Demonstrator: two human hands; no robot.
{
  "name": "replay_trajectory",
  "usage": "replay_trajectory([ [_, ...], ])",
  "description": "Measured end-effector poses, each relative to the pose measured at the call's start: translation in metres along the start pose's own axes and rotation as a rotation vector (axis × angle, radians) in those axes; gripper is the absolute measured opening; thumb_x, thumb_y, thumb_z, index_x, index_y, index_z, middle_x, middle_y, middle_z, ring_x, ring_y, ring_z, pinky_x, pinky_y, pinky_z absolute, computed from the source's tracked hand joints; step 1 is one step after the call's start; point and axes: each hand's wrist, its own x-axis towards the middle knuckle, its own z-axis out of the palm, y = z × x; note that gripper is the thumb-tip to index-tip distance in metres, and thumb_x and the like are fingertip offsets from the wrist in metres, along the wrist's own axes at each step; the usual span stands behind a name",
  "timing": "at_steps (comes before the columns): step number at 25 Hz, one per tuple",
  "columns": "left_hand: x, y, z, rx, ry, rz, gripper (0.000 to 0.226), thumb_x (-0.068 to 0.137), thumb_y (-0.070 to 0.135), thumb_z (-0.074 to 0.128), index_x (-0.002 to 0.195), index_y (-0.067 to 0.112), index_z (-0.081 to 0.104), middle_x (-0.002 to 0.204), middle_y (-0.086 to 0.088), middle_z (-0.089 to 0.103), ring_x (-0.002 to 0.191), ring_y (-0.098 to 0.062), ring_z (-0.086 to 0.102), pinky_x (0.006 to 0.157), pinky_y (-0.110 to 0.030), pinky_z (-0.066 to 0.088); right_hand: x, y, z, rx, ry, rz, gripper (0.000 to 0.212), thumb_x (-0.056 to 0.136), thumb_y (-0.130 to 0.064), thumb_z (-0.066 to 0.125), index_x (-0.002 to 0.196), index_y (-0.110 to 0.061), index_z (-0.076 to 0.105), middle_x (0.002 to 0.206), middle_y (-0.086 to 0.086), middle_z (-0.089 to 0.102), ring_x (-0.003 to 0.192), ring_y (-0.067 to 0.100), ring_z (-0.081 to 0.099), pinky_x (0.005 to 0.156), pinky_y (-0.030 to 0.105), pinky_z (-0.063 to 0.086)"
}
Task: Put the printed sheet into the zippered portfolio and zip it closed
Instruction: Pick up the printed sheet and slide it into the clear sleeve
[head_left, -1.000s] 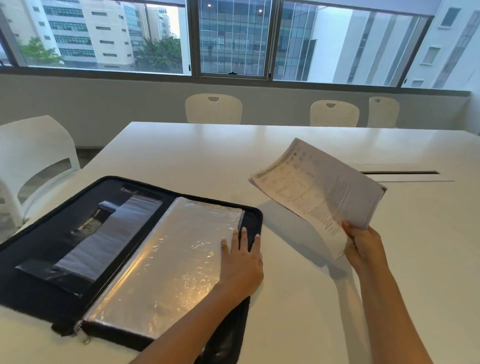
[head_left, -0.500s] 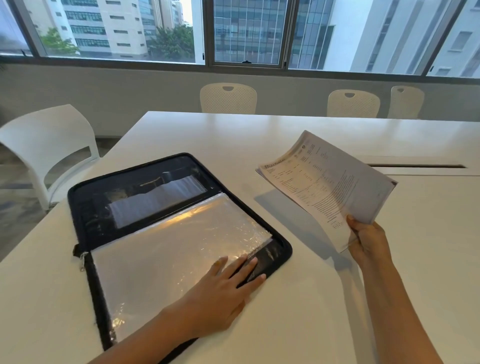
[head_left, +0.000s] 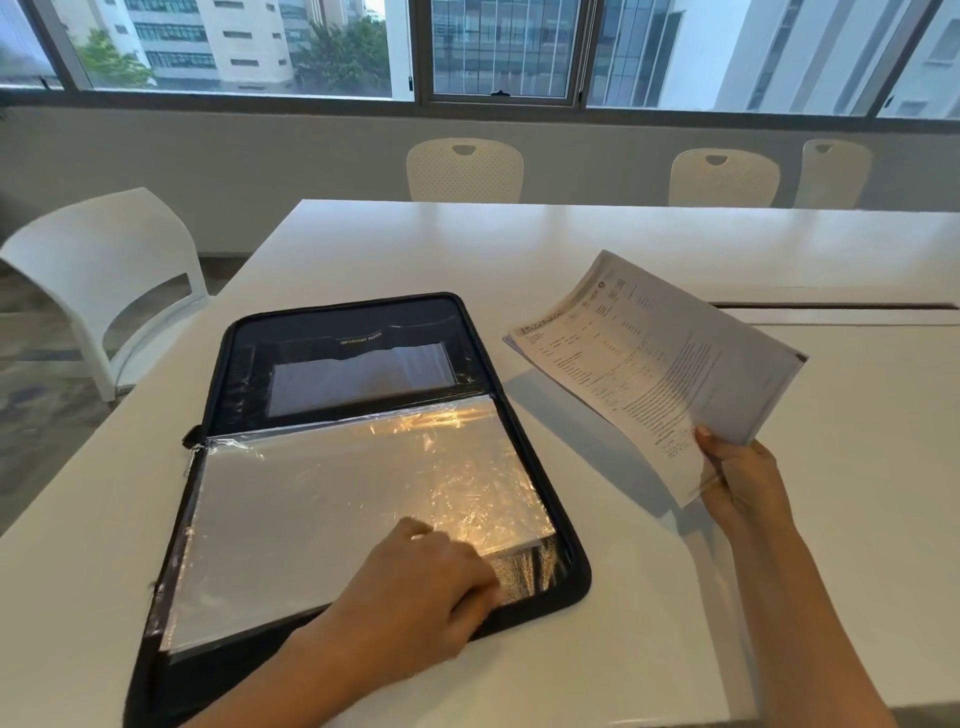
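Head view gives me both hands at once. I see the right hand (head_left: 740, 480) pinching the white printed sheet with dense black text (head_left: 652, 366) by its near corner: the thumb lies on the printed face, the other fingers curl shut behind it, and I cannot see their tips. From that pinch the sheet rises away and to the left, tilted and slightly bowed, off the white table (head_left: 571, 244) and casting a shadow on it; whether it is one leaf or several I cannot tell, though the far edge looks layered. The right forearm comes up from the lower right corner with the wrist bent inward. I see the left hand (head_left: 423, 587) palm down, fingers (head_left: 483, 579) bent and bunched, not spread, their tips at the near right corner of the glossy clear plastic sleeve pages (head_left: 353, 504). They touch that corner, but motion blur keeps me from telling whether they grip it or only press on it. Just beyond the fingertips a strip of dark lining shows between the sleeve edge and the border of the black zippered portfolio (head_left: 535, 431), which lies unzipped and flat. Its far half has a clear pocket (head_left: 358, 382). The zipper pull (head_left: 191, 457) hangs well left of the fingers. White chairs (head_left: 464, 171) stand beyond the table.
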Motion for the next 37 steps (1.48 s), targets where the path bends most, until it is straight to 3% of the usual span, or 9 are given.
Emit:
replay_trajectory([
  [3, 0.043, 0.009, 0.005, 0.005, 0.263, -0.221, 0.049, 0.096, 0.060, 0.030, 0.108, 0.027, 0.064, 0.101, 0.011, 0.066, 0.084, -0.007, 0.059, 0.090, -0.027, 0.046, -0.006, -0.002, -0.003, -0.029, -0.007, -0.023, 0.020, 0.090, 0.002, 0.055, 0.100, -0.014, 0.063, 0.075, -0.006, 0.077, 0.068, 0.013, 0.073, 0.056, 0.029, 0.060],
  [5, 0.073, 0.011, 0.011, 0.070, 0.271, -0.397, 0.062, 0.090, 0.070, 0.026, 0.106, 0.023, 0.062, 0.101, 0.006, 0.064, 0.087, -0.011, 0.058, 0.086, -0.030, 0.046, -0.009, -0.003, -0.005, -0.027, -0.008, -0.035, 0.023, 0.089, 0.002, 0.055, 0.106, -0.012, 0.062, 0.078, -0.005, 0.077, 0.070, 0.014, 0.073, 0.059, 0.031, 0.061],
  [8, 0.101, 0.010, 0.014, 0.117, 0.197, -0.544, 0.078, 0.082, 0.081, 0.026, 0.112, 0.017, 0.059, 0.107, -0.002, 0.062, 0.100, -0.019, 0.057, 0.094, -0.043, 0.042, -0.011, -0.006, -0.010, -0.016, -0.010, -0.050, 0.030, 0.089, 0.003, 0.055, 0.117, -0.009, 0.059, 0.084, -0.002, 0.077, 0.073, 0.016, 0.073, 0.063, 0.034, 0.061],
  [12, 0.110, 0.002, 0.013, 0.035, 0.176, -0.526, 0.050, 0.091, 0.061, 0.043, 0.113, 0.019, 0.059, 0.109, -0.002, 0.061, 0.104, -0.021, 0.055, 0.100, -0.046, 0.037, -0.013, -0.007, -0.019, 0.011, -0.005, -0.043, 0.036, 0.089, 0.003, 0.055, 0.124, -0.006, 0.057, 0.090, 0.001, 0.077, 0.078, 0.019, 0.073, 0.063, 0.035, 0.061],
  [18, 0.107, -0.008, 0.004, -0.199, 0.247, -0.538, 0.023, 0.094, 0.042, 0.052, 0.100, 0.025, 0.067, 0.089, 0.006, 0.067, 0.082, -0.011, 0.055, 0.102, -0.045, 0.034, -0.011, -0.005, -0.023, -0.022, -0.009, -0.028, 0.035, 0.089, 0.002, 0.056, 0.123, -0.007, 0.057, 0.103, 0.006, 0.073, 0.079, 0.020, 0.073, 0.065, 0.036, 0.062],
  [24, 0.105, -0.020, -0.012, -0.358, 0.198, -0.561, 0.013, 0.088, 0.039, 0.062, 0.089, 0.028, 0.068, 0.084, 0.011, 0.067, 0.080, -0.007, 0.057, 0.098, -0.046, 0.043, -0.008, -0.010, -0.025, -0.124, -0.066, -0.045, 0.035, 0.089, 0.000, 0.058, 0.122, -0.011, 0.060, 0.106, 0.005, 0.072, 0.085, 0.021, 0.073, 0.070, 0.038, 0.061],
  [30, 0.107, -0.023, -0.015, -0.385, 0.221, -0.587, 0.023, 0.086, 0.044, 0.064, 0.076, 0.024, 0.067, 0.068, 0.003, 0.066, 0.064, -0.009, 0.058, 0.078, -0.035, 0.050, -0.009, -0.039, -0.027, -0.341, -0.184, -0.121, 0.020, 0.085, -0.002, 0.063, 0.082, -0.017, 0.076, 0.075, -0.003, 0.076, 0.066, 0.015, 0.071, 0.052, 0.026, 0.057],
  [33, 0.106, -0.023, -0.018, -0.391, 0.221, -0.599, 0.023, 0.087, 0.041, 0.063, 0.081, 0.021, 0.072, 0.075, -0.002, 0.070, 0.063, -0.013, 0.060, 0.071, -0.031, 0.049, -0.010, -0.052, -0.026, -0.434, -0.256, -0.152, 0.012, 0.073, -0.020, 0.072, 0.083, -0.023, 0.078, 0.077, -0.002, 0.077, 0.071, 0.025, 0.068, 0.060, 0.037, 0.058],
  [37, 0.106, -0.021, -0.023, -0.382, 0.224, -0.602, 0.021, 0.089, 0.039, 0.061, 0.084, 0.023, 0.073, 0.077, 0.001, 0.070, 0.067, -0.014, 0.062, 0.067, -0.027, 0.050, -0.005, -0.055, -0.018, -0.455, -0.273, -0.168, 0.021, 0.087, -0.008, 0.060, 0.086, -0.022, 0.076, 0.080, 0.000, 0.077, 0.081, 0.036, 0.063, 0.076, 0.050, 0.051],
])
